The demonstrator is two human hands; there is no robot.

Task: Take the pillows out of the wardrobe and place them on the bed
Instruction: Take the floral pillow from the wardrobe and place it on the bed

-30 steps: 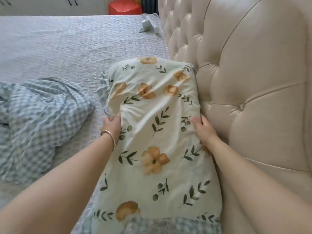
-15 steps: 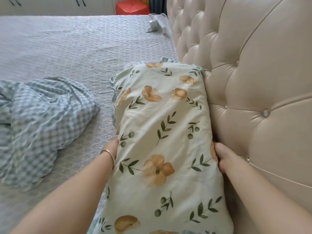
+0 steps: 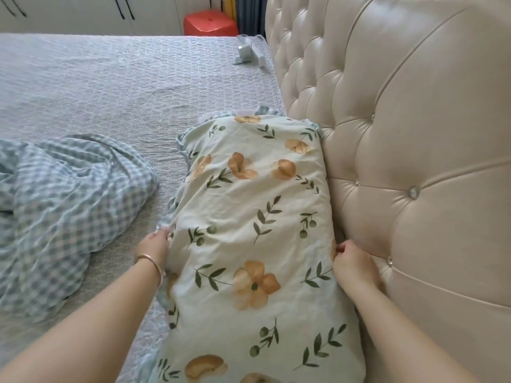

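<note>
A pale green pillow [image 3: 257, 228] printed with orange flowers and green leaves lies lengthwise on the grey quilted bed [image 3: 110, 87], pressed against the beige tufted headboard [image 3: 401, 161]. My left hand [image 3: 153, 248], with a thin bangle at the wrist, pinches the frilled left edge of the pillow. On the other side, my right hand [image 3: 352, 262] grips the pillow's right edge, squeezed between pillow and headboard. White wardrobe doors [image 3: 91, 12] with dark handles stand beyond the far side of the bed.
A crumpled blue-and-white checked blanket [image 3: 63, 205] lies on the bed to the left of the pillow. A white charger and cable [image 3: 247, 51] rest at the far corner by the headboard. A red stool [image 3: 211, 22] stands on the floor beyond the bed.
Both hands slid back along the pillow's sides and now hold its edges. The view rose, so the wardrobe doors now show.
</note>
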